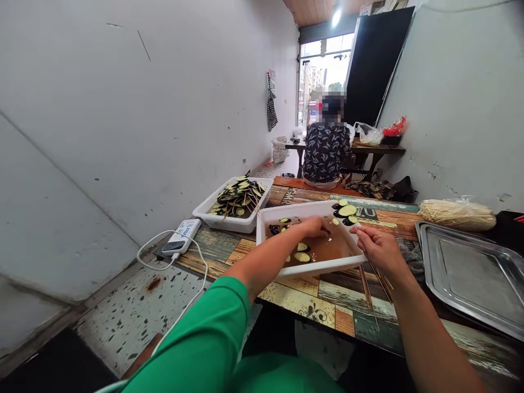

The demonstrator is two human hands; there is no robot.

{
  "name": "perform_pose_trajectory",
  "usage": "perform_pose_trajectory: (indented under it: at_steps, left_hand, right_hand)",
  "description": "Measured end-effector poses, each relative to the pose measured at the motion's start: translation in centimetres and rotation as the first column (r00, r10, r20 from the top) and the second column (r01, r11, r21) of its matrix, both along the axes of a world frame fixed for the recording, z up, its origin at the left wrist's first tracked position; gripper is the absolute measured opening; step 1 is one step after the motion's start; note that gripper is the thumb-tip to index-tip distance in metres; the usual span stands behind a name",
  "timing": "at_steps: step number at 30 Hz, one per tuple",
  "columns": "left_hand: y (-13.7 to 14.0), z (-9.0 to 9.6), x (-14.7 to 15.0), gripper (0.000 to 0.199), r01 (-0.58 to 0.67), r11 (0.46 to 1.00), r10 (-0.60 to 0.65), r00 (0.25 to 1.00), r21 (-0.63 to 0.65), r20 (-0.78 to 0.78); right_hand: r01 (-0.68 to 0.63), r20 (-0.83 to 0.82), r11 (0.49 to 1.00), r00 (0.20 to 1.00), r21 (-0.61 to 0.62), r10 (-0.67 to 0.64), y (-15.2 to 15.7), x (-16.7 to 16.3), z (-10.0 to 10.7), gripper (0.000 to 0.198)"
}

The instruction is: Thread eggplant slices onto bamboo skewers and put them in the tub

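Note:
My right hand (380, 250) is closed, pinching a thin skewer near the right rim of a white basin (262, 232). On the skewer's far part sit several eggplant slices (347, 210), green-white with dark skin, over the basin's corner. My left hand (318, 226) reaches down into the brownish water; its fingertips are hidden, so their hold does not show. Loose eggplant slices (302, 256) float close to the left wrist. Bare bamboo skewers (366, 289) lie on the table below my right hand.
Behind on the left, a second white tub (223, 221) is heaped with skewered eggplant slices. A phone on a power bank (180, 238) trails a white cable. At right are metal trays (475, 273) and bagged enoki mushrooms (456, 214). A person (327, 150) sits farther back, facing away.

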State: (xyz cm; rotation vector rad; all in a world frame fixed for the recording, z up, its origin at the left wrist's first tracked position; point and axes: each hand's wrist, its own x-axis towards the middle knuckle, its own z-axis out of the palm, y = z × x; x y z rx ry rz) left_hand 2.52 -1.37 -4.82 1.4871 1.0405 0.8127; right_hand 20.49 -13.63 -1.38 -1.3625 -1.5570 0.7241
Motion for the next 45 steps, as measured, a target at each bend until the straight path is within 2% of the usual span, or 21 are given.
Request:
perform_pose_trajectory:
  at_steps: [2,3,5,6,8,10,15,17,21,26,29,33,37,42,45]
  left_hand:
    - [0.3,0.9,-0.4,0.014,0.129,0.992,-0.127,0.982,0.006,-0.139]
    - [0.4,1.4,-0.6,0.011,0.128,0.992,-0.126,0.982,0.003,-0.141]
    - [0.6,2.4,-0.7,0.009,0.011,0.999,-0.011,1.0,-0.035,-0.004]
    - [0.6,3.0,-0.7,0.01,-0.044,0.994,0.053,0.995,-0.095,0.089]
    - [0.6,3.8,-0.9,0.008,-0.092,0.963,0.162,0.949,-0.253,0.271]
    - [0.7,4.5,-1.3,0.007,-0.09,0.921,0.251,0.882,-0.379,0.399]
    - [1.0,5.4,-2.3,0.011,-0.121,0.846,0.411,0.768,-0.519,0.491]
    - [1.0,5.6,-2.4,0.011,-0.116,0.845,0.421,0.746,-0.522,0.516]
    - [0.8,5.8,-2.3,0.01,-0.123,0.876,0.404,0.716,-0.467,0.57]
    - [0.8,5.9,-2.7,0.013,-0.178,0.854,0.433,0.765,-0.49,0.476]
    - [0.5,5.9,-2.8,0.015,-0.124,0.888,0.358,0.79,-0.443,0.497]
    - [0.0,5.9,-2.5,0.013,-0.069,0.904,0.297,0.811,-0.422,0.503]
    - [0.1,5.6,-2.2,0.013,-0.095,0.91,0.29,0.842,-0.404,0.455]
    - [0.7,5.0,-2.1,0.014,-0.109,0.889,0.312,0.853,-0.444,0.417]
    - [0.7,5.1,-2.1,0.024,-0.089,0.886,0.312,0.84,-0.455,0.444]
  right_hand:
    - [0.004,0.017,1.0,1.0,0.006,-0.004,-0.1,-0.1,0.2,0.045]
    - [0.004,0.028,1.0,1.0,0.011,-0.004,-0.1,-0.1,0.2,0.046]
    - [-0.001,0.056,1.0,0.998,0.025,0.0,-0.1,-0.1,0.3,0.046]
    - [-0.008,0.075,0.999,0.997,0.033,0.005,-0.1,-0.1,0.3,0.046]
    - [-0.022,0.118,0.999,0.993,0.044,0.017,-0.1,0.0,0.3,0.045]
    - [-0.039,0.168,0.998,0.985,0.059,0.028,-0.2,0.1,0.3,0.043]
    - [-0.082,0.281,0.991,0.958,0.103,0.05,-0.2,0.2,0.5,0.039]
    - [-0.089,0.3,0.989,0.953,0.118,0.05,-0.2,0.2,0.6,0.037]
    - [-0.082,0.315,0.99,0.948,0.118,0.041,-0.2,0.1,0.5,0.038]
    - [-0.043,0.286,0.994,0.958,0.098,0.013,-0.4,0.0,0.4,0.042]
    - [-0.049,0.281,0.997,0.959,0.066,0.028,-0.4,0.1,0.3,0.046]
    - [-0.053,0.308,0.994,0.951,0.094,0.022,-0.4,0.0,0.6,0.044]
    - [-0.063,0.343,0.993,0.939,0.101,0.025,-0.5,-0.2,0.8,0.045]
    - [-0.047,0.349,0.989,0.937,0.137,-0.003,-0.5,-0.2,0.6,0.042]
    - [-0.052,0.336,0.985,0.942,0.162,-0.005,-0.4,-0.2,0.4,0.039]
